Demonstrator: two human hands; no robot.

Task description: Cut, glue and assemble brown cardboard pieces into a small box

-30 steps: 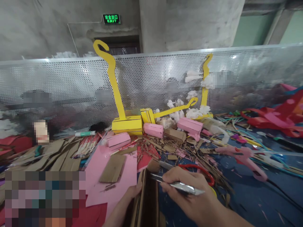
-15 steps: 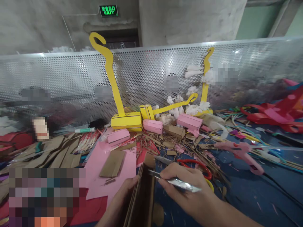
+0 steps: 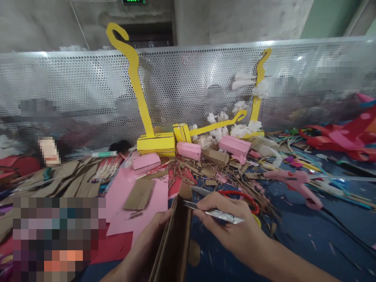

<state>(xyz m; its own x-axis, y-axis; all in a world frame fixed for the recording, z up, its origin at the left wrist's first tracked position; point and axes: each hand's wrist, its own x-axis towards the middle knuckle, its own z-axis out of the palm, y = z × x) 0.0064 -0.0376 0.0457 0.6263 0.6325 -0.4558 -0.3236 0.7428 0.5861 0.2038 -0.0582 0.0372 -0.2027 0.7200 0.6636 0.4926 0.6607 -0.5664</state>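
Note:
My left hand (image 3: 149, 239) grips a long, open cardboard box (image 3: 175, 239) from its left side, the fingers hidden behind it. Pinched in my right hand (image 3: 232, 227) is a silver craft knife (image 3: 219, 215), its blade tip at the inner right wall of the box near the far end. Beyond my right hand lie scissors with red and yellow handles (image 3: 254, 203), partly hidden by the hand. A flat cardboard piece (image 3: 139, 194) rests on pink paper (image 3: 117, 219) to the left.
Yellow hooked shapes on box bases (image 3: 155, 144) stand along a perforated metal panel (image 3: 182, 86). Pink blocks (image 3: 235, 145) and cardboard scraps (image 3: 211, 172) lie ahead. At right is a pink glue gun (image 3: 299, 182) with its cord; red strips (image 3: 323, 137) sit behind it.
The view has tilted slightly downward, so the background sits higher. Both hands keep their hold on the box and the knife, with the blade still at the wall.

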